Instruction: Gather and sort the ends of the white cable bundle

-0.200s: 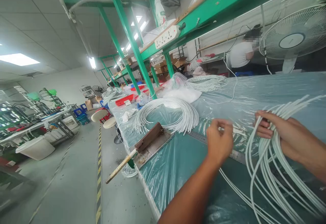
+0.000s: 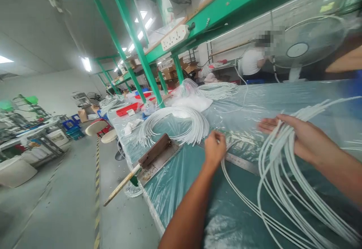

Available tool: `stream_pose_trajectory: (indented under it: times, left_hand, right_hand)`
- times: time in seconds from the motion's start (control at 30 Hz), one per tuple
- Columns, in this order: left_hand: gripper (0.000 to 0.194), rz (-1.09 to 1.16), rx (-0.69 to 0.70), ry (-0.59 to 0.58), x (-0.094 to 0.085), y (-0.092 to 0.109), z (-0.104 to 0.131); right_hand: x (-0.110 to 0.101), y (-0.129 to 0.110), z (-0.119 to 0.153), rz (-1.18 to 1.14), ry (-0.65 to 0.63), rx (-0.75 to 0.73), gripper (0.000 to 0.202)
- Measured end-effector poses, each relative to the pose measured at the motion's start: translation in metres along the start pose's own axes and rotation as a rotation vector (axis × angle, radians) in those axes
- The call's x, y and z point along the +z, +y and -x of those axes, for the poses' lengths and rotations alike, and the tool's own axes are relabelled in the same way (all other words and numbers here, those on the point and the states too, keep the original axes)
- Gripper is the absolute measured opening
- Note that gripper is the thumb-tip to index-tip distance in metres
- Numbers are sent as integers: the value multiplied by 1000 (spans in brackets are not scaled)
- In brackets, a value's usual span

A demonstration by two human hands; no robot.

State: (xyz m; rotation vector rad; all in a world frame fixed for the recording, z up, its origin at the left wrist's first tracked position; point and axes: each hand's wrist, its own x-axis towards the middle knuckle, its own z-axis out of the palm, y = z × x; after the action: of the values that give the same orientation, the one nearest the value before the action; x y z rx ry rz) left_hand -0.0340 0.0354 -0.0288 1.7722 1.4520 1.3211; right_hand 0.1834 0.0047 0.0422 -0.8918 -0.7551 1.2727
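My right hand (image 2: 308, 137) holds a bundle of white cables (image 2: 285, 154) between thumb and palm, its fingertips stretched out to the left. The loose ends fan up to the right, and the lengths hang in a loop toward the lower right. Fingers pinched together, my left hand (image 2: 215, 147) is over the table; what it holds, if anything, I cannot make out. Several white cables (image 2: 243, 196) curve up close beside that hand. A steel ruler (image 2: 241, 163) lies flat between the hands.
A coil of white cables (image 2: 195, 124) and a rusty metal scoop (image 2: 158, 158), its handle past the edge, lie on the film-covered table (image 2: 181, 188). A green shelf frame (image 2: 138, 49) with a power strip (image 2: 174, 37) stands behind. Beyond are a fan (image 2: 296, 49) and a seated person (image 2: 251, 62).
The right hand's fingers have straightened from a curl around the cable bundle. The view has swung right, so both hands and the table appear further left. The left hand stays pinched.
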Motion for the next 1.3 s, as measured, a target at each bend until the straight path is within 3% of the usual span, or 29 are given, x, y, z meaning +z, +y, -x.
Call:
stream_pose_trajectory:
  times: [0.13,0.27,0.43,0.6,0.8,1.03,1.17,1.3]
  left_hand:
    - [20,-207,-25,-36,-1,-11,-3]
    - [23,-441,-29,-179,0,-7,1]
    - [25,-701,-69,-376,4,-5,5]
    - [21,-833,-41,-426,7,-3,6]
    - [17,-917,38,-414,10,4,9]
    - [15,-889,56,-281,9,4,7]
    - [11,-683,74,-166,8,4,2]
    - [14,-293,191,-13,12,24,6]
  right_hand:
    - [2,-16,10,-100,-85,17,18]
    - [0,-28,15,-187,-201,29,32]
    - [-3,-26,8,-233,-182,52,41]
    - [1,-20,9,-250,-136,98,41]
    - [6,-20,15,-256,-123,105,42]
    - [5,-14,9,-253,-143,135,39]
    - [7,-4,4,-227,-156,154,34]
    - [18,15,8,-149,-189,155,34]
